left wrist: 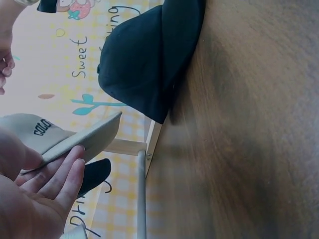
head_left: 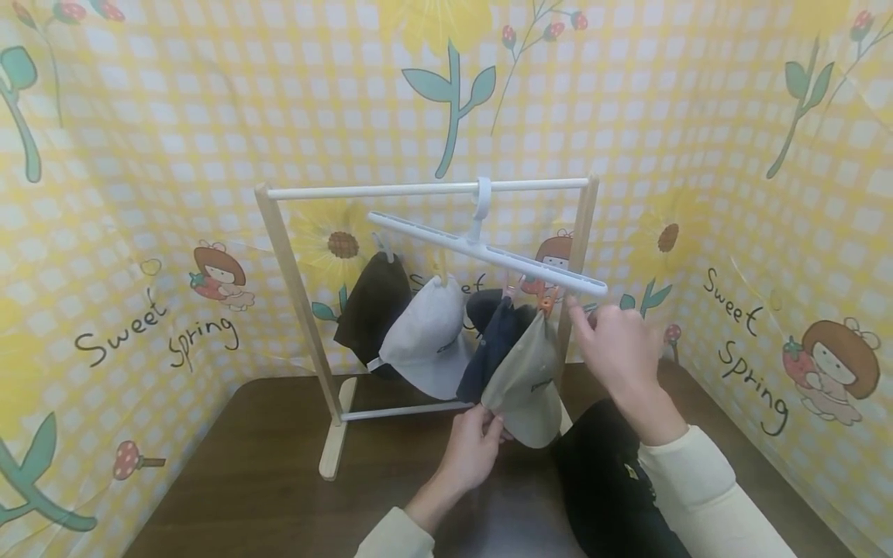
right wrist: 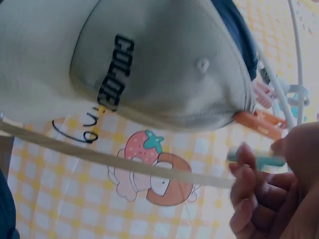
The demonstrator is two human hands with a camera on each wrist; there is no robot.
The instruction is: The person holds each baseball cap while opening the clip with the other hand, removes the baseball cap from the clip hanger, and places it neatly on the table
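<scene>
Beige cap (head_left: pixel 525 387), lettered in black on the front, hanging by its back edge from an orange clip (head_left: pixel 547 301) at the right end of a white multi-clip hanger (head_left: pixel 488 252); the hanger tilts down to the right and hooks over the top rail of a small wooden rack (head_left: pixel 300 310) standing on the dark brown counter (head_left: pixel 265 473). Left hand (head_left: pixel 470 453): below the cap, thumb over and fingers (left wrist: pixel 65 179) under its brim, pinching the brim lightly. Right hand (head_left: pixel 614 349): raised just right of the orange clip, fingers partly curled with fingertips close to the clip and the hanger's end; the right wrist view is blurred there, and a thin teal piece (right wrist: pixel 256 159) shows at the fingertips, so whether they grip anything cannot be told. On the same hanger, leftward: navy cap (head_left: pixel 491 349) touching the beige one, grey cap (head_left: pixel 425 341), dark brown cap (head_left: pixel 373 310). Black cap (head_left: pixel 607 473) lying on the counter under the right forearm. Cream sleeves on both arms. Backdrop: yellow checked sheet (head_left: pixel 139 194) with sunflowers, strawberry figures, "Sweet Spring" lettering.
</scene>
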